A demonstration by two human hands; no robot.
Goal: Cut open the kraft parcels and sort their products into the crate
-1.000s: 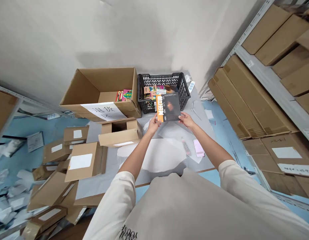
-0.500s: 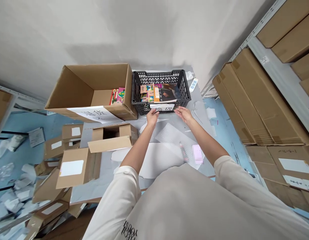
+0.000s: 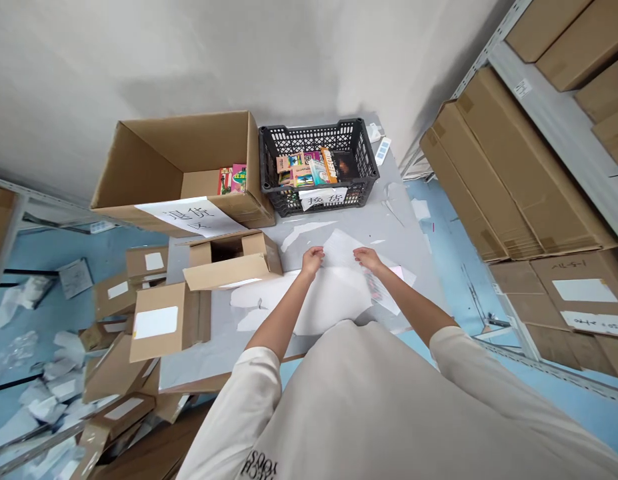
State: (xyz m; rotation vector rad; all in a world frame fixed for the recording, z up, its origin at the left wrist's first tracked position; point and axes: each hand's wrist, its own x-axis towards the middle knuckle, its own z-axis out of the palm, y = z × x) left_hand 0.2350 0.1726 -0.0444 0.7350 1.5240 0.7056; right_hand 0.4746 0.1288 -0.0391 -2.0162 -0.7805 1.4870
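My left hand [image 3: 313, 261] hovers over the table with its fingers half curled. Level with it on the other side, my right hand [image 3: 367, 258] has loosely bent fingers and nothing visible in them. Between them a thin white sheet [image 3: 341, 245] lies on the tabletop. Nearer my body is a larger piece of white wrapping [image 3: 333, 300]. Beyond my hands stands a black plastic crate [image 3: 319, 189] with a handwritten paper label [image 3: 323, 198] on its front. Inside it are several small booklets [image 3: 303, 175] and a dark book with an orange strip [image 3: 329, 165].
Left of the crate stands a large open carton [image 3: 169, 150] with colourful booklets [image 3: 233, 179]. Smaller open boxes [image 3: 233, 270] sit at the table's left edge. A power strip [image 3: 383, 151] lies behind right. Shelves with cartons [image 3: 519, 173] line the right; paper scraps litter the floor.
Both hands have left the crate's front and drawn back toward my body, over the white sheet. In the crate the dark book now sits slanted farther right, and a teal booklet shows beside it.
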